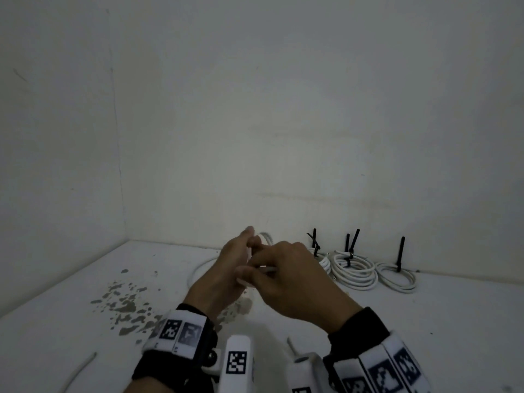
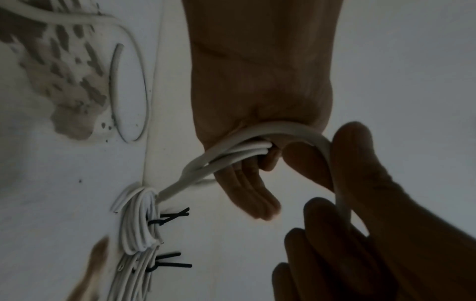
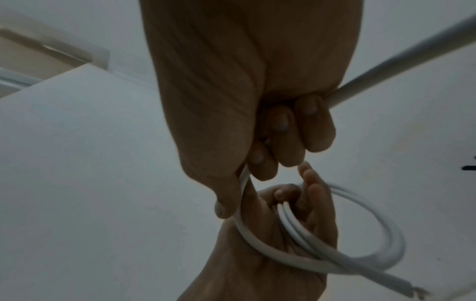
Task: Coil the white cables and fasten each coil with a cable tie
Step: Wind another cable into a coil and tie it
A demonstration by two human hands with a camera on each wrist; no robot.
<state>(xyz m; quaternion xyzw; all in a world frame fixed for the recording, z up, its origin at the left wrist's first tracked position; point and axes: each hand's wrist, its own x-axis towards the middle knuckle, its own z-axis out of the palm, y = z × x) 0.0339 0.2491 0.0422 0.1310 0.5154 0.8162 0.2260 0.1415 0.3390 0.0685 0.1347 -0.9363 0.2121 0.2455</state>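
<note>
My left hand (image 1: 237, 260) holds a few loops of white cable (image 2: 247, 149) in its palm, above the white table. Fingers of this hand curl over the loops (image 3: 291, 222), and the stripped cable end (image 3: 414, 290) sticks out of the coil. My right hand (image 1: 279, 276) is right beside it and grips the running strand (image 3: 386, 67) of the same cable in a closed fist. From that fist the strand bends round toward the left palm (image 2: 332, 163). The rest of the cable (image 1: 198, 272) trails on the table behind the hands.
Three tied white coils (image 1: 354, 269) with upright black cable ties (image 1: 401, 252) lie along the back wall at the right. A loose cable piece (image 1: 80, 370) lies at the front left. Patches of chipped paint (image 1: 124, 304) mark the table (image 1: 425, 321) at left.
</note>
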